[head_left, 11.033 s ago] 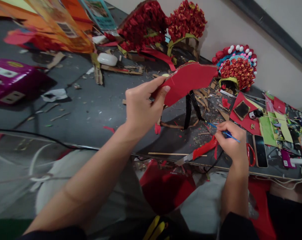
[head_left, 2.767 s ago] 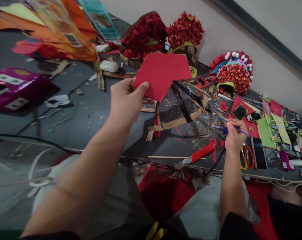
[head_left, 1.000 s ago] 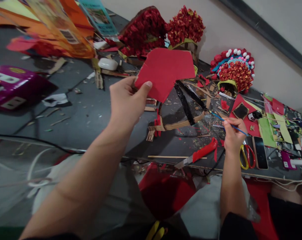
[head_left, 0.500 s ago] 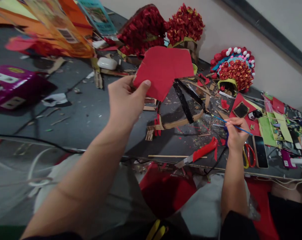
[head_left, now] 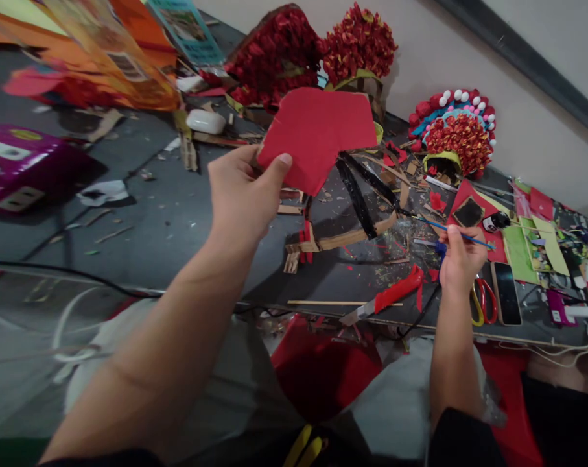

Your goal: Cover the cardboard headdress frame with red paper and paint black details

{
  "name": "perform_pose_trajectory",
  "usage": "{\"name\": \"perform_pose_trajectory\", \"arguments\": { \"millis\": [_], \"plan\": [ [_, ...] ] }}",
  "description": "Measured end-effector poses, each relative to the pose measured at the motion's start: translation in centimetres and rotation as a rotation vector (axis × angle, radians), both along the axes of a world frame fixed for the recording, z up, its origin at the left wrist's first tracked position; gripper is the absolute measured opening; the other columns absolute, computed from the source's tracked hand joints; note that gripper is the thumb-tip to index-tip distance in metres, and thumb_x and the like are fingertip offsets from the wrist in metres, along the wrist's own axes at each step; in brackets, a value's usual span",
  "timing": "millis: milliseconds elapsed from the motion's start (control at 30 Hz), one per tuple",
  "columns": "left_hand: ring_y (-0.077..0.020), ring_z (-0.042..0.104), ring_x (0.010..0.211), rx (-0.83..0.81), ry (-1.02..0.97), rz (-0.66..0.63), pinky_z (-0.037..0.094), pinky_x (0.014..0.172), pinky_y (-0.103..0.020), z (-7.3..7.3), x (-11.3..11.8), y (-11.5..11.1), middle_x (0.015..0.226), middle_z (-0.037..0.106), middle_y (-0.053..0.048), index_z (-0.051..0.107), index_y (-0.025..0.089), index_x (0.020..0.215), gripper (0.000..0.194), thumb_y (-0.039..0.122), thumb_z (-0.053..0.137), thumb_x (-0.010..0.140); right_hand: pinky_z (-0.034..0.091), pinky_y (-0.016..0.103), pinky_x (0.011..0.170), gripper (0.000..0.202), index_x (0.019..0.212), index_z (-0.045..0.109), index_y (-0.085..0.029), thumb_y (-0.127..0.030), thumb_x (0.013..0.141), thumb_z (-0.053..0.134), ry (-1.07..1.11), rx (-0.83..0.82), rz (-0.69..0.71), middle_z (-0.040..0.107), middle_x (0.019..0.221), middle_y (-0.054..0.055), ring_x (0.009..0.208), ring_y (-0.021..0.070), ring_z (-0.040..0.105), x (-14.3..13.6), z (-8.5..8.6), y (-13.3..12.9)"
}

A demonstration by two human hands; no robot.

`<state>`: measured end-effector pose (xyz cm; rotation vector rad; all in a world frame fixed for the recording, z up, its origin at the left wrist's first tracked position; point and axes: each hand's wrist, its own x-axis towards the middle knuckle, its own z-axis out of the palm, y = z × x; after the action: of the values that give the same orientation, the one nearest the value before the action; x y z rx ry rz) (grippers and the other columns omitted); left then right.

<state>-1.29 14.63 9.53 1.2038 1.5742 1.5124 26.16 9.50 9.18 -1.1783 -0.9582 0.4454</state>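
My left hand (head_left: 247,188) grips the left edge of a red sheet (head_left: 323,133), thumb on top and fingers behind it. Black-painted strips (head_left: 356,194) run down from the sheet to a curved cardboard band (head_left: 354,239), which has a red and tan piece at its left end. My right hand (head_left: 461,256) is closed around a thin blue paintbrush (head_left: 469,239). Its dark tip lies close to the right end of the band; whether they touch I cannot tell. A small black bottle (head_left: 495,222) stands just beyond my right hand.
A red-handled knife (head_left: 398,290), scissors (head_left: 488,301) and a phone (head_left: 509,295) lie near the front edge. Red decorated headpieces (head_left: 362,45) stand at the back. A purple device (head_left: 26,168) is at left. Cardboard scraps litter the table; another person's arm shows at far right.
My right hand has shifted slightly right with the brush, and the brush tip has moved a little right from the band. My left hand and the red sheet have hardly moved.
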Motion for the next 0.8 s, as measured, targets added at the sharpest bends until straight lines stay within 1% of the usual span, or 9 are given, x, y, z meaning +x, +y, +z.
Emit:
{"name": "perform_pose_trajectory", "arguments": {
  "millis": [100, 200, 333, 400, 500, 633, 800],
  "plan": [
    [-0.0197, 0.066, 0.078, 0.005, -0.022, 0.001, 0.021, 0.047, -0.021, 0.1, -0.1, -0.1, 0.083, 0.054, -0.009, 0.064, 0.021, 0.096, 0.057, 0.073, 0.055, 0.072, 0.051, 0.024, 0.06, 0.033, 0.074, 0.053, -0.02, -0.04, 0.07, 0.078, 0.027, -0.078, 0.028, 0.064, 0.062, -0.006, 0.055, 0.01, 0.062, 0.0, -0.8, 0.4],
    [-0.019, 0.066, 0.078, 0.015, -0.026, 0.001, 0.023, 0.045, -0.021, 0.5, -0.1, -0.2, 0.087, 0.055, -0.01, 0.062, 0.022, 0.093, 0.052, 0.069, 0.056, 0.073, 0.051, 0.024, 0.062, 0.031, 0.074, 0.052, -0.02, -0.036, 0.07, 0.079, 0.031, -0.115, 0.039, 0.064, 0.062, -0.006, 0.057, 0.0102, 0.063, 0.1, -1.3, 0.6],
    [-0.0202, 0.066, 0.081, -0.001, 0.005, 0.009, 0.021, 0.046, -0.02, 0.8, -0.2, -0.3, 0.086, 0.055, -0.01, 0.061, 0.022, 0.093, 0.055, 0.072, 0.055, 0.072, 0.049, 0.021, 0.059, 0.031, 0.073, 0.048, -0.02, -0.03, 0.069, 0.077, 0.127, -0.068, 0.022, 0.061, 0.057, -0.008, 0.053, 0.0081, 0.06, -0.1, -1.2, 0.7],
    [-0.0193, 0.066, 0.081, 0.0, -0.001, 0.003, 0.02, 0.047, -0.02, 0.7, -0.3, -0.3, 0.085, 0.055, -0.01, 0.061, 0.021, 0.093, 0.054, 0.071, 0.056, 0.072, 0.047, 0.02, 0.057, 0.032, 0.072, 0.048, -0.02, -0.029, 0.067, 0.077, 0.163, -0.044, 0.015, 0.06, 0.056, -0.009, 0.051, 0.0071, 0.059, -0.3, -1.1, 0.7],
    [-0.0169, 0.065, 0.077, 0.01, -0.013, 0.001, 0.02, 0.048, -0.021, 0.5, -0.4, -0.2, 0.084, 0.054, -0.009, 0.061, 0.021, 0.094, 0.05, 0.067, 0.057, 0.073, 0.049, 0.022, 0.06, 0.032, 0.074, 0.048, -0.02, -0.033, 0.068, 0.078, 0.143, -0.069, 0.044, 0.061, 0.058, -0.008, 0.054, 0.0075, 0.061, -0.5, -1.4, 0.9],
    [-0.0181, 0.065, 0.076, -0.002, -0.018, 0.005, 0.02, 0.047, -0.021, 0.3, -0.4, 0.0, 0.079, 0.053, -0.007, 0.062, 0.023, 0.09, 0.05, 0.069, 0.056, 0.073, 0.051, 0.023, 0.062, 0.034, 0.073, 0.048, -0.02, -0.036, 0.068, 0.078, 0.102, -0.123, 0.028, 0.062, 0.06, -0.008, 0.056, 0.0087, 0.062, -0.4, -2.1, 1.2],
    [-0.0186, 0.065, 0.078, 0.012, -0.049, 0.007, 0.018, 0.049, -0.021, 0.3, -0.4, 0.1, 0.081, 0.053, -0.009, 0.062, 0.022, 0.089, 0.048, 0.067, 0.059, 0.072, 0.049, 0.021, 0.059, 0.034, 0.072, 0.047, -0.021, -0.035, 0.069, 0.078, 0.128, -0.103, 0.009, 0.061, 0.058, -0.008, 0.055, 0.0077, 0.061, -0.2, -2.0, 1.3]
  ]
}}
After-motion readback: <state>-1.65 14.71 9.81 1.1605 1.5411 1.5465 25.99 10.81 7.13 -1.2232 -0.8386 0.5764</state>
